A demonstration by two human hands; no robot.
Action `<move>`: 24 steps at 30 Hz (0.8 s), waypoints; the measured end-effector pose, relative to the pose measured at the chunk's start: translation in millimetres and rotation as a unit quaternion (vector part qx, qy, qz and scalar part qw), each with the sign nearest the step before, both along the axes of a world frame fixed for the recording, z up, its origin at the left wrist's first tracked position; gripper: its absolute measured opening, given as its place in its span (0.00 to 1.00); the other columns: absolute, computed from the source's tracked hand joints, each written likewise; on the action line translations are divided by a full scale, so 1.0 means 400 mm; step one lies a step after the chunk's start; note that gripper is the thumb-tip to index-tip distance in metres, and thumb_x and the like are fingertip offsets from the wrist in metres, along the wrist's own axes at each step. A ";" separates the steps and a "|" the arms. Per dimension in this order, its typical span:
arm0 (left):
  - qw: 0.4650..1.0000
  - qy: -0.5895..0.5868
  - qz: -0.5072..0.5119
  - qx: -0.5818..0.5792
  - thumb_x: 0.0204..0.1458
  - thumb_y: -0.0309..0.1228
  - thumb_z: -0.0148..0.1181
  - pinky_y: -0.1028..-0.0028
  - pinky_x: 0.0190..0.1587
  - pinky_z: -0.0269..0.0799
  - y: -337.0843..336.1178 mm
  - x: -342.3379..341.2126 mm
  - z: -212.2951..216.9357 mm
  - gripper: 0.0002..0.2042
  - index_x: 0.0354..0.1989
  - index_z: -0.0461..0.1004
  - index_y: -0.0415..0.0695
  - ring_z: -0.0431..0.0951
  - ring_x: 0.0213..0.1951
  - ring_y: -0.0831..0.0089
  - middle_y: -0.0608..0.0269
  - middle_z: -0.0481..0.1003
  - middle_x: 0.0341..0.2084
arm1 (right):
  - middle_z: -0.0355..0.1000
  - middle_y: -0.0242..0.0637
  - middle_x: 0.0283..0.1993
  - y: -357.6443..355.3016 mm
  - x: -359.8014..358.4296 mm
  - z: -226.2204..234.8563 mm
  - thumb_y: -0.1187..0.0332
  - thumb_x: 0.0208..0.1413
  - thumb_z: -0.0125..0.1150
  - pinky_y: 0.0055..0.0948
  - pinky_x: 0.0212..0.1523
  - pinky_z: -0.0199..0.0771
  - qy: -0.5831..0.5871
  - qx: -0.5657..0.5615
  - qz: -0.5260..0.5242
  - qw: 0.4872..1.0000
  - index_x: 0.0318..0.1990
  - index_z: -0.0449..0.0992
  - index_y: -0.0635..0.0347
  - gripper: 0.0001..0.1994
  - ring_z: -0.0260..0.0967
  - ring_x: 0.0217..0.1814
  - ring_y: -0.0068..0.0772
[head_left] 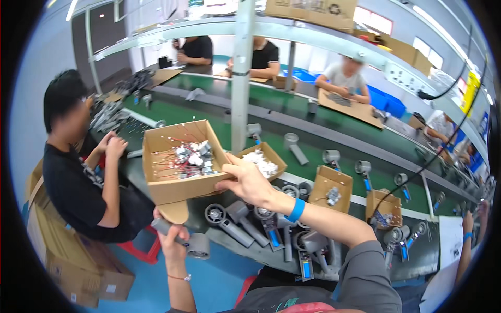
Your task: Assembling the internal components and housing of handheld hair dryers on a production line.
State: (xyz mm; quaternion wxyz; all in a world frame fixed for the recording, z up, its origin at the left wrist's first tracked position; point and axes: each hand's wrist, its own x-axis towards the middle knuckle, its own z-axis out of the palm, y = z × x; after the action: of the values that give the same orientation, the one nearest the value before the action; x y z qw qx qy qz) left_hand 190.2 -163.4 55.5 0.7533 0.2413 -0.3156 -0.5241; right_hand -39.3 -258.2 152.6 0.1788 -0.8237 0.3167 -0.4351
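Observation:
My right hand (pixel 249 180), a blue band at its wrist, grips the right edge of an open cardboard box (pixel 180 191). Small motors with red wires and white connectors (pixel 194 156) lie inside the box, which is held up over the table's near left part. A cardboard flap (pixel 175 212) hangs below it. Lower down, my left hand (pixel 174 241) is wrapped around the handle of a grey handheld fan housing (pixel 198 247), whose round head points to the right. Right behind my right hand sits a smaller box of white parts (pixel 263 160).
Several grey fan housings (pixel 229 224) lie along the near table edge. Two more boxes of small parts (pixel 334 182) (pixel 385 204) stand to the right. A metal post (pixel 241 88) rises ahead beside the green conveyor (pixel 209 96). A co-worker (pixel 78 156) sits close at left; others work across.

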 end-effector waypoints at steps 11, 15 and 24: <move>0.975 0.008 -0.222 -0.026 0.36 0.19 0.58 0.82 0.09 0.61 0.055 -0.087 0.219 0.48 0.69 0.42 0.48 0.68 0.11 0.76 0.39 0.64 0.53 | 0.69 0.46 0.50 0.381 -0.240 0.340 0.71 0.42 0.72 0.32 0.35 0.74 0.123 0.024 -0.162 0.979 0.30 0.71 0.63 0.13 0.72 0.40 0.46; 0.943 -0.024 -0.326 -0.056 0.25 0.19 0.66 0.72 0.18 0.75 0.082 -0.105 0.326 0.51 0.65 0.46 0.46 0.79 0.30 0.55 0.40 0.58 0.58 | 0.68 0.48 0.55 0.620 -0.223 0.449 0.73 0.37 0.73 0.29 0.41 0.73 0.169 -0.017 -0.274 0.946 0.32 0.75 0.60 0.14 0.73 0.45 0.47; 0.569 -0.125 -0.802 -0.134 0.47 0.14 0.59 0.76 0.27 0.74 0.152 -0.465 0.519 0.41 0.66 0.41 0.51 0.78 0.25 0.73 0.50 0.71 0.47 | 0.75 0.45 0.45 1.133 -0.259 0.459 0.79 0.31 0.72 0.28 0.41 0.75 0.139 0.041 -0.573 0.807 0.35 0.77 0.65 0.17 0.77 0.41 0.35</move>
State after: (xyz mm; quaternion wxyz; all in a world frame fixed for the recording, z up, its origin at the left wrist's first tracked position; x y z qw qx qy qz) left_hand 4.2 -102.6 263.3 0.0014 -0.1511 -0.5377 -0.8295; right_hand -142.8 194.8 336.3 -0.1155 -0.5362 0.7699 -0.3261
